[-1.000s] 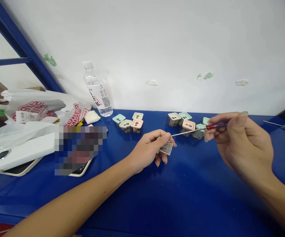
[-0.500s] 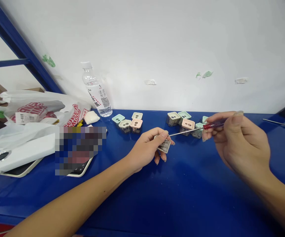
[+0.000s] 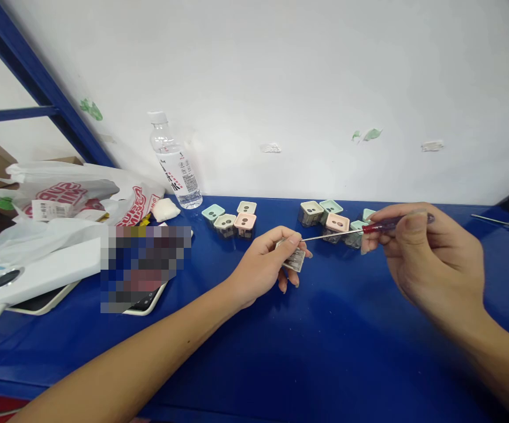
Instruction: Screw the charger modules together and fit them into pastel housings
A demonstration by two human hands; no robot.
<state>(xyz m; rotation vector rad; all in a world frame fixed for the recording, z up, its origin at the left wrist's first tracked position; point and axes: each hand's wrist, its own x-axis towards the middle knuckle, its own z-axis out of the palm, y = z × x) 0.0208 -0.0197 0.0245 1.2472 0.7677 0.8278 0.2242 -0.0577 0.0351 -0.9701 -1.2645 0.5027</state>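
My left hand [image 3: 258,265] pinches a small square grey component [image 3: 294,259] between thumb and fingers, with part of it hidden. My right hand [image 3: 430,258] grips a red-handled screwdriver [image 3: 380,227] near its shaft. The thin metal shaft [image 3: 333,234] points left, and its tip lies at the top edge of the component by my left fingers. Behind the shaft stands a cluster of small square units with mint and pink tops [image 3: 331,224], close to my right fingertips.
A similar group of units [image 3: 230,218] stands further left on the blue table [image 3: 368,352]. A water bottle [image 3: 175,164] stands by the white wall. At left lie a white plastic bag [image 3: 69,197], a white device [image 3: 38,273] and a pixelated patch [image 3: 144,269]. A dark-handled tool [image 3: 503,223] lies far right.
My left hand has lifted slightly and turned the component, showing less of its face. My right hand has shifted a little left, with the screwdriver staying level.
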